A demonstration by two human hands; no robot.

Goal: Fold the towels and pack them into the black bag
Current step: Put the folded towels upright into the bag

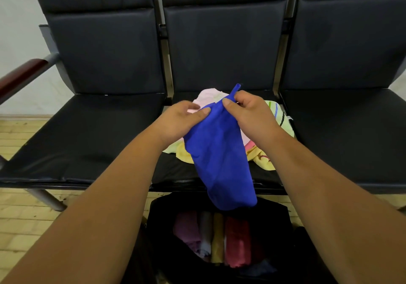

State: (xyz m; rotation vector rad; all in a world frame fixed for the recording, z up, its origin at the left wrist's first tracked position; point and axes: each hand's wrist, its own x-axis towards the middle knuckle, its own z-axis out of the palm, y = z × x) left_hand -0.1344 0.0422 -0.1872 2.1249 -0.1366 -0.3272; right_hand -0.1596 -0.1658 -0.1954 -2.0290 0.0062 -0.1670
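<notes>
A blue towel (219, 156) hangs in the air over the middle seat, its lower end dangling above the black bag (272, 222). My left hand (182, 119) pinches its top edge on the left. My right hand (248, 110) grips the top edge on the right, where a small blue loop sticks up. Behind the blue towel, a heap of loose towels (263, 154) in pink, yellow and striped white lies on the seat. The open bag on the floor holds several folded towels (237, 242) standing side by side: pinkish, grey, yellow and red.
A row of three black padded seats (87, 134) with metal frames runs across the view. A dark red armrest (24, 75) is at the far left. A light wooden floor (26, 213) lies beneath, with a chair leg (46, 198) at the left.
</notes>
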